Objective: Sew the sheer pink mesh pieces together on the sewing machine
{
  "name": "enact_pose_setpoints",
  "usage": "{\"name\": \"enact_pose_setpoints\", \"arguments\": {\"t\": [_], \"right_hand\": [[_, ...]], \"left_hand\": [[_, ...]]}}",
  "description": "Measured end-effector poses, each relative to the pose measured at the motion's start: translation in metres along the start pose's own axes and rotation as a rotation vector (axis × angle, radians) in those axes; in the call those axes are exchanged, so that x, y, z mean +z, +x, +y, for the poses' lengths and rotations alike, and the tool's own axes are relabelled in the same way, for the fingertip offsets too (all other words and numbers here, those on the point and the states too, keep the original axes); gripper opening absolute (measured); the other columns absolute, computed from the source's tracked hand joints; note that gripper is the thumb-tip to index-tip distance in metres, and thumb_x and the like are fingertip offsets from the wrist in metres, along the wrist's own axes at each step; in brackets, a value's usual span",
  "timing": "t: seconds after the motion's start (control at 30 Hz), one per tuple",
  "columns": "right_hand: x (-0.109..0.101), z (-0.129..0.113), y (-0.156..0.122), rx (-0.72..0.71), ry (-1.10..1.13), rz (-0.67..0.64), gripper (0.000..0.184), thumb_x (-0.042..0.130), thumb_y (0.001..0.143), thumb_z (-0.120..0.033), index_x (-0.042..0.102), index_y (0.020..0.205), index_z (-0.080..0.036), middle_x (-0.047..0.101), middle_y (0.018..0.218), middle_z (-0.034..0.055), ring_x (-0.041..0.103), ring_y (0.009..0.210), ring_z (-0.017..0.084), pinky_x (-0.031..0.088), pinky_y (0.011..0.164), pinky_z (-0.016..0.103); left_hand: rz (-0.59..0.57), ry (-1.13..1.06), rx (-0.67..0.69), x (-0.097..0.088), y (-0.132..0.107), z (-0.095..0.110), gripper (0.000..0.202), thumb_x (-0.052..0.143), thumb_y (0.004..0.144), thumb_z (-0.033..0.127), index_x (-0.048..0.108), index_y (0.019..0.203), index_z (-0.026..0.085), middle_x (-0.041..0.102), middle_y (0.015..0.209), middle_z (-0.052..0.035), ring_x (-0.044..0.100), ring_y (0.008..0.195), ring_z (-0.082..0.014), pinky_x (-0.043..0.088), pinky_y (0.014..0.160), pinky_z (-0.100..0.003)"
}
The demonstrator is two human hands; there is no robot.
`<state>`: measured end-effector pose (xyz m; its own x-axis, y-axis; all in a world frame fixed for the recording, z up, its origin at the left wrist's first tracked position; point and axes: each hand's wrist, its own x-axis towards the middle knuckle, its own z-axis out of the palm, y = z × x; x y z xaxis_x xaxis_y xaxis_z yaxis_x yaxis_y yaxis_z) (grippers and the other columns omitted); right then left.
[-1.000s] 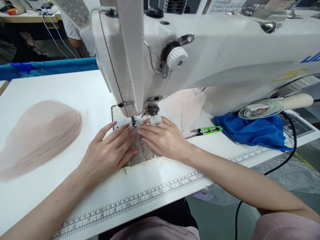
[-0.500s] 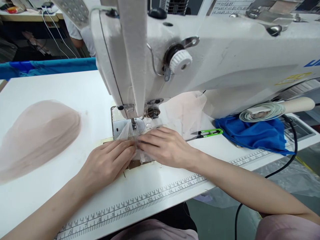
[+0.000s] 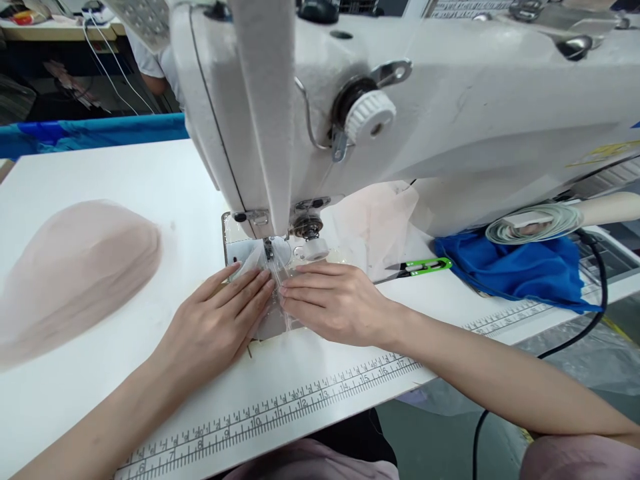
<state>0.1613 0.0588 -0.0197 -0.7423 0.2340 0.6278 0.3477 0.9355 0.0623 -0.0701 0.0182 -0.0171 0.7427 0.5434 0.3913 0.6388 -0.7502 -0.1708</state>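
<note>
A small piece of sheer pale fabric (image 3: 274,293) lies on the metal needle plate (image 3: 235,250) of a white sewing machine (image 3: 400,120), just in front of the presser foot (image 3: 269,248). My left hand (image 3: 220,323) lies flat on the fabric's left side, fingers stretched out and together. My right hand (image 3: 333,300) lies flat on its right side, fingertips pointing left and almost meeting the left hand's. Both hands press the fabric down on the plate.
A stack of pinkish sheer pieces (image 3: 75,267) lies at the table's left. Green thread snips (image 3: 420,267), a blue cloth (image 3: 515,270) and more pale fabric (image 3: 375,223) sit right of the needle. A printed ruler (image 3: 280,413) runs along the front edge. A person stands behind at far left.
Both hands have flattened out from a pinching hold and slid the fabric slightly forward toward the presser foot. The view has shifted a little closer to the machine.
</note>
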Motion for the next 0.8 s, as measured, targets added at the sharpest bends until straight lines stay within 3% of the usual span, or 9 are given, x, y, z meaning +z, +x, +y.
{"name": "enact_pose_setpoints", "arguments": {"t": [0.27, 0.47, 0.67, 0.8], "right_hand": [[0.0007, 0.0005, -0.0003, 0.006, 0.000, -0.016, 0.021, 0.058, 0.093, -0.012, 0.075, 0.082, -0.017, 0.079, 0.090, -0.0014, 0.074, 0.088, 0.014, 0.061, 0.086, 0.029], [0.0027, 0.0029, 0.0013, 0.015, -0.006, -0.003, 0.020, 0.058, 0.093, -0.012, 0.075, 0.084, -0.016, 0.079, 0.089, 0.0007, 0.075, 0.089, 0.015, 0.061, 0.084, 0.029], [0.0073, 0.0069, 0.0027, 0.024, -0.022, 0.011, 0.018, 0.058, 0.090, -0.007, 0.075, 0.086, -0.013, 0.079, 0.092, 0.0027, 0.075, 0.090, 0.016, 0.061, 0.079, 0.028], [0.0074, 0.0063, -0.0002, 0.013, -0.058, -0.015, 0.019, 0.057, 0.092, -0.008, 0.075, 0.093, -0.013, 0.079, 0.098, 0.0048, 0.073, 0.097, 0.016, 0.060, 0.089, 0.030]], "left_hand": [[0.011, 0.032, -0.006, 0.0005, 0.0030, -0.0014, 0.034, 0.043, 0.098, 0.014, 0.058, 0.129, 0.011, 0.067, 0.127, -0.0098, 0.064, 0.118, -0.0236, 0.046, 0.108, -0.046], [0.004, -0.044, -0.062, 0.0046, 0.0036, -0.0046, 0.039, 0.046, 0.098, 0.016, 0.055, 0.136, 0.015, 0.066, 0.129, -0.0097, 0.062, 0.121, -0.0244, 0.040, 0.114, -0.048], [0.016, -0.028, -0.080, 0.0063, 0.0056, -0.0075, 0.039, 0.045, 0.098, 0.016, 0.056, 0.135, 0.013, 0.066, 0.128, -0.0128, 0.063, 0.120, -0.0275, 0.043, 0.111, -0.054], [0.050, -0.062, -0.043, 0.0024, 0.0035, -0.0051, 0.043, 0.050, 0.095, 0.014, 0.053, 0.138, 0.019, 0.070, 0.124, -0.0081, 0.066, 0.115, -0.0243, 0.044, 0.112, -0.051]]}}
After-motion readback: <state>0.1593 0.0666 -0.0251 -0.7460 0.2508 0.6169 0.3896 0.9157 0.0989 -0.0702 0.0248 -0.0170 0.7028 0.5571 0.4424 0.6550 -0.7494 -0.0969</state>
